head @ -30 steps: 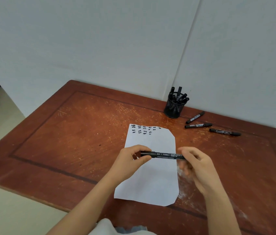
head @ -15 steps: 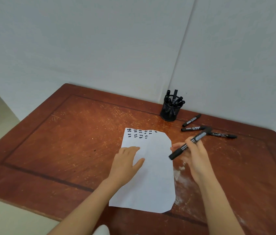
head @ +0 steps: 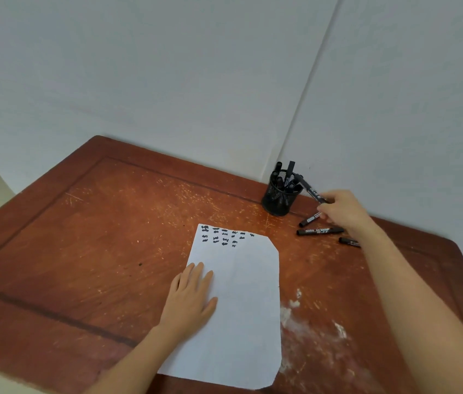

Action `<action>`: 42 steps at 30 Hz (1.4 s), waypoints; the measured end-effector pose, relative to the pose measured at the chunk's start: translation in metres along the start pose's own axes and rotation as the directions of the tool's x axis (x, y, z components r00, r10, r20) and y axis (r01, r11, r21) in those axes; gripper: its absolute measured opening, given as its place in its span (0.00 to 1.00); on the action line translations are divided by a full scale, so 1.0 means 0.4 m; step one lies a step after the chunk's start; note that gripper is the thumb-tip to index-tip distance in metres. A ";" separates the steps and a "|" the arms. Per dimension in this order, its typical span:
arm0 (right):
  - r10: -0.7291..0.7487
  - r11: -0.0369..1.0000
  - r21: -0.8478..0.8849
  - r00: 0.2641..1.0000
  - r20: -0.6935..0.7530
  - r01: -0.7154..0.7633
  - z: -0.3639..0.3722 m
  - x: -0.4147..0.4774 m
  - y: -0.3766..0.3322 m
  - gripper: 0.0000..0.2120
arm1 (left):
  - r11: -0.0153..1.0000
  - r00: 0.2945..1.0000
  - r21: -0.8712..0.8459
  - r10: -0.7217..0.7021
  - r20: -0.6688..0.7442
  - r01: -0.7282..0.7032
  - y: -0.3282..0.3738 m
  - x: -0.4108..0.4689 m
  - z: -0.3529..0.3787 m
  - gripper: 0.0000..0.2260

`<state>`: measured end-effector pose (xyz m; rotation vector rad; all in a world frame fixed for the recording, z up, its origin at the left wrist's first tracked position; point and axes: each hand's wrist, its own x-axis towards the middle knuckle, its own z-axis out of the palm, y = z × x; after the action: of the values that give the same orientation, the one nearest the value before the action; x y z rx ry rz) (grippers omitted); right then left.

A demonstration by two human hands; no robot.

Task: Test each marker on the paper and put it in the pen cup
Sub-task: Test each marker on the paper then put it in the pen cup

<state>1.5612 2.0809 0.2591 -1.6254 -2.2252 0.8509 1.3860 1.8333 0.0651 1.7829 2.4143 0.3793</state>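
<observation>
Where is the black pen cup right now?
In the head view, the pen cup stands at the far edge of the table, just left of the right hand and beyond the paper.

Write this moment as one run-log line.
right hand holds marker, tip at pen cup | left hand flat on paper | three loose markers beside cup

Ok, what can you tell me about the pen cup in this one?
The pen cup is a round black mesh cup, metal by its look. It stands upright on the table near the wall corner. Several black markers stand in it, leaning out over the rim. The right hand holds another marker with its far end at the rim; whether it touches the cup is unclear.
</observation>
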 end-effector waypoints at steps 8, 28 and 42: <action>-0.122 0.981 0.113 0.952 -0.282 0.159 -0.046 0.119 -0.016 0.07 | 1.000 1.000 0.010 -0.011 0.021 0.011 -0.007 0.005 0.019 0.20; -0.068 0.997 0.022 0.976 -0.205 0.074 0.016 0.263 -0.009 0.03 | 0.998 0.990 0.062 0.035 -0.136 -0.027 -0.006 0.008 0.043 0.21; -0.072 0.997 -0.002 0.961 -0.265 0.074 0.083 0.350 0.002 0.10 | 0.997 0.993 0.072 0.010 -0.116 -0.002 0.000 0.009 0.040 0.21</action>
<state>1.4967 2.2012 0.2139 -1.5408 -2.0771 0.5832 1.3887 1.8388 0.0501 1.8467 2.5323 0.4123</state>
